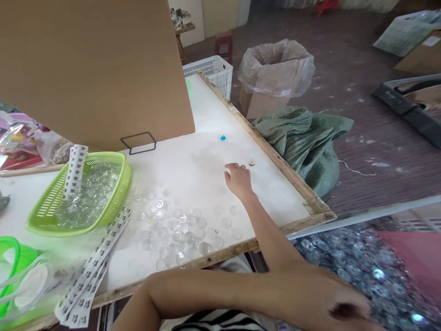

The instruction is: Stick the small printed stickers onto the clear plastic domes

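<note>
My right hand [238, 180] reaches over the white tabletop [210, 184], palm down, with thumb and fingers apart and slightly bent; nothing shows in it. My left arm crosses in front of my body to the right, and my left hand [341, 301] is beside a mass of shiny clear round pieces [358, 262] at the lower right. The fingers of that hand are hidden and blurred. Many clear round discs [201, 223] lie scattered on the tabletop, nearer to me than my right hand. A small blue piece [223, 137] sits beyond my right hand.
A green basket [126, 172] holds clear pieces and a printed strip. More printed strips [99, 257] lie at the front left. A big cardboard sheet [103, 69] stands behind. Wooden edging [255, 131] borders the table. Beyond it are a lined box [265, 103] and a green sack [303, 138].
</note>
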`<state>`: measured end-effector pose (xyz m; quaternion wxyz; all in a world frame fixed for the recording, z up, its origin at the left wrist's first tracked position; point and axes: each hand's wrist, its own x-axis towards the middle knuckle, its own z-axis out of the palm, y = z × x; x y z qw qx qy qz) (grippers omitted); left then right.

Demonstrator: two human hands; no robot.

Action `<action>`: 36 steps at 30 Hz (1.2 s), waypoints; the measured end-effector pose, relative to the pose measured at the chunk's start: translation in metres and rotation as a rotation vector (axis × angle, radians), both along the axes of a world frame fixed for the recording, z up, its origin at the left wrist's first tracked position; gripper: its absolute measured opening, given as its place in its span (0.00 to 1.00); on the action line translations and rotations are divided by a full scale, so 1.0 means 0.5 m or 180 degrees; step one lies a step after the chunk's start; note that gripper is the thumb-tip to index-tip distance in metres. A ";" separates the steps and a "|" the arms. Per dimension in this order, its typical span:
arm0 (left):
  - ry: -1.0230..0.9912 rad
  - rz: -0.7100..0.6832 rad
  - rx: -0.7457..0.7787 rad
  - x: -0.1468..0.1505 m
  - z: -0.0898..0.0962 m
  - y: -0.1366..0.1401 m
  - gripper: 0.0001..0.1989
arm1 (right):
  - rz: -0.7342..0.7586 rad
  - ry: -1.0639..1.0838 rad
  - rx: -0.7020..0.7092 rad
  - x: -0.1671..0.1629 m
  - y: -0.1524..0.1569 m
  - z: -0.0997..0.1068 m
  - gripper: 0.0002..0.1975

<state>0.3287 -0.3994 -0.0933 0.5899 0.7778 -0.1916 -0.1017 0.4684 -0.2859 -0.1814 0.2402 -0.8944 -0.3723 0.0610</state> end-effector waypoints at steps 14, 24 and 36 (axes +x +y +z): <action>-0.0045 0.2067 0.2763 -0.243 -0.139 0.419 0.16 | 0.2764 0.0335 0.0346 -0.226 -0.098 -0.023 0.12; 0.0427 0.2941 0.1682 -0.239 -0.165 0.454 0.11 | 0.2249 0.0458 0.0293 -0.194 -0.104 -0.031 0.08; -0.0135 0.2187 0.2606 -0.230 -0.170 0.441 0.13 | 0.2362 0.0054 0.0131 -0.168 -0.061 -0.024 0.08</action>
